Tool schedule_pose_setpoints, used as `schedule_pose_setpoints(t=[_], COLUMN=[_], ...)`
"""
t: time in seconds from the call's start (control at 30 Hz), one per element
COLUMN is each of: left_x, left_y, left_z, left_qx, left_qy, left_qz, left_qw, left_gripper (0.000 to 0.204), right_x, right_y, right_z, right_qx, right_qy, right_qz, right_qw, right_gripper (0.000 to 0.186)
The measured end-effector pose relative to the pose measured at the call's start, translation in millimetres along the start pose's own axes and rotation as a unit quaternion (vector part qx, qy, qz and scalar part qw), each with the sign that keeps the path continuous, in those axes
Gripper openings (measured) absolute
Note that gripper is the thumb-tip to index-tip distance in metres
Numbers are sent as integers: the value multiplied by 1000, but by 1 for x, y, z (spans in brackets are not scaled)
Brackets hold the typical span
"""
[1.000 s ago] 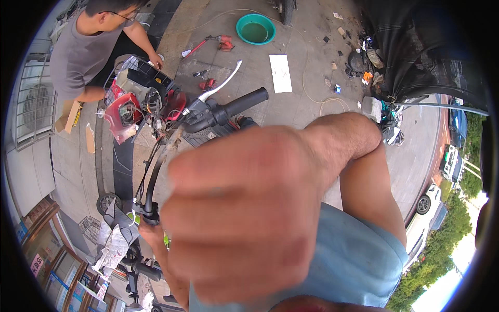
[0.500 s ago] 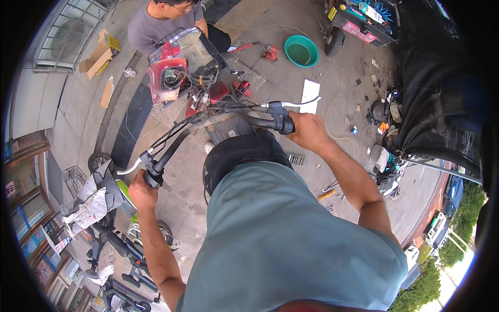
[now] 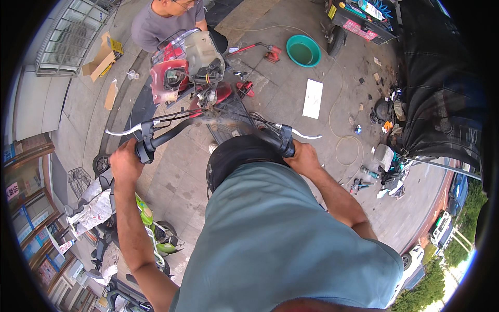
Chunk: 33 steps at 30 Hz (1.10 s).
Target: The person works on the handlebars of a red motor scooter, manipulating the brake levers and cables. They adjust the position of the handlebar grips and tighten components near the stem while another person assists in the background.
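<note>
Fingers of both hands wrap scooter handlebar grips, pavement open ahead.

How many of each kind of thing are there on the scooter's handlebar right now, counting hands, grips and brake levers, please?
Hands: 2, the left hand and the right hand
Black grips: 2, the left grip and the right grip
Silver brake levers: 2, the left lever and the right lever
Total: 6
</note>
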<state>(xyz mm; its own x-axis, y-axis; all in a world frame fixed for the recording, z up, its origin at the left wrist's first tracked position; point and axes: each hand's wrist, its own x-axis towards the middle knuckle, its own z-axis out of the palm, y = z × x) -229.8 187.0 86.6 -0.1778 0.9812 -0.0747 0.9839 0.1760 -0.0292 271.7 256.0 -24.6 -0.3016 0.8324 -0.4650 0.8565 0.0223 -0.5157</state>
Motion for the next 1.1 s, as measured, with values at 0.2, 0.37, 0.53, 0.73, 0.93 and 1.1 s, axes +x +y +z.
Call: schedule_pose_setpoints(t=[0.2,0.37,0.53,0.73,0.93,1.1], left_x=[-81,-142,-179,-178,-90,-55], left_y=[25,66,118,100,27,-1], left_z=[42,81,117,119,36,8], left_qx=[-80,-189,-233,-249,-90,-32], left_qy=[47,41,54,81,26,-6], left_qz=[-122,-273,-352,-309,-154,-94], left_qw=[988,942,905,914,984,995], left_gripper=[24,23,27,22,30,39], right_x=[54,106,145,136,48,19], right_y=[-36,-85,-134,-123,-39,-24], right_z=[-88,-140,-167,-158,-98,-58], right_qx=[-118,-244,-284,-277,-127,-69], right_qy=[-16,-36,-57,-46,-16,1], right_qz=[-139,-275,-386,-358,-151,-85], right_qw=[983,929,876,890,980,994], right_gripper=[34,28,23,24,27,30])
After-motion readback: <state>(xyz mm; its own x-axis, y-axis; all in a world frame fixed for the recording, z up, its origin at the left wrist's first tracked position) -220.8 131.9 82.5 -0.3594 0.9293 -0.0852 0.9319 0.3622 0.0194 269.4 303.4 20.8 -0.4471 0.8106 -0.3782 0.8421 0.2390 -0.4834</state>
